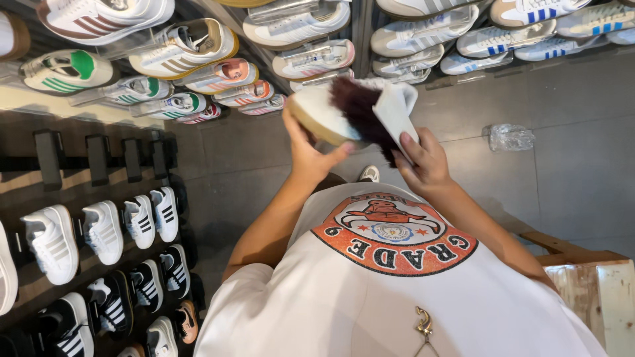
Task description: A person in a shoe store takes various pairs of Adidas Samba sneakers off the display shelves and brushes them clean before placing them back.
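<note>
My left hand [307, 155] grips a shoe [323, 114] from below, its pale gum sole turned toward me and its dark maroon upper [359, 106] facing right. My right hand [423, 162] holds a white cloth [397, 109] pressed against the maroon upper. Both hands are raised in front of my chest, above my white printed shirt [397, 297].
Rows of sneakers [185, 49] hang on wall racks at the top, with more [102, 231] on dark shelves at left. A crumpled clear plastic bag [510, 137] lies on the grey tiled floor [582, 165]. A wooden box [595, 284] stands at lower right.
</note>
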